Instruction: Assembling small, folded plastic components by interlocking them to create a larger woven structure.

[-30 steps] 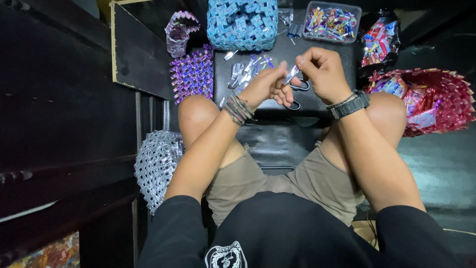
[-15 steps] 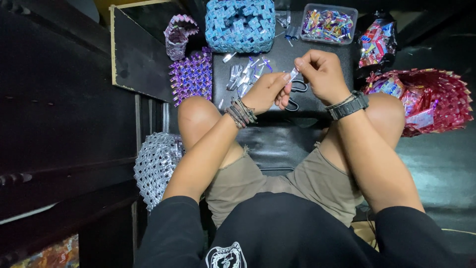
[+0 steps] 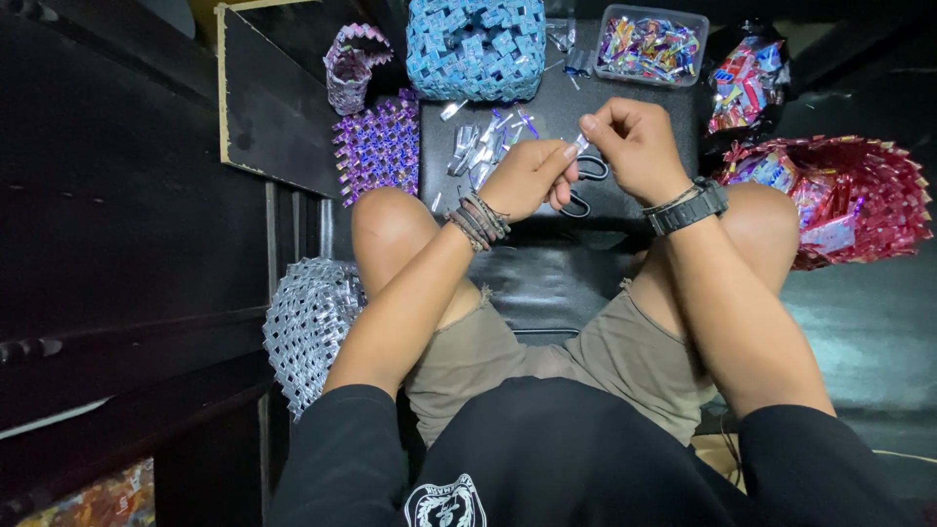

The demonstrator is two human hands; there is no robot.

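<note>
My left hand [image 3: 532, 178] and my right hand [image 3: 634, 146] meet above a black surface, both pinching a small folded silver wrapper strip [image 3: 580, 144] between their fingertips. Bracelets circle my left wrist and a dark watch [image 3: 688, 209] sits on my right. Just below the hands lie black-handled scissors [image 3: 586, 185]. A loose pile of folded silver strips [image 3: 483, 146] lies to the left of my left hand.
A blue woven basket [image 3: 475, 44] and a clear tub of coloured wrappers [image 3: 652, 44] stand at the far edge. A purple woven panel [image 3: 379, 146], a small purple basket [image 3: 353, 63], a silver woven piece [image 3: 307, 327] and a red woven basket [image 3: 849, 195] surround me.
Both hands have stayed together over the scissors, working the silver strip with small finger movements. Nothing else has moved.
</note>
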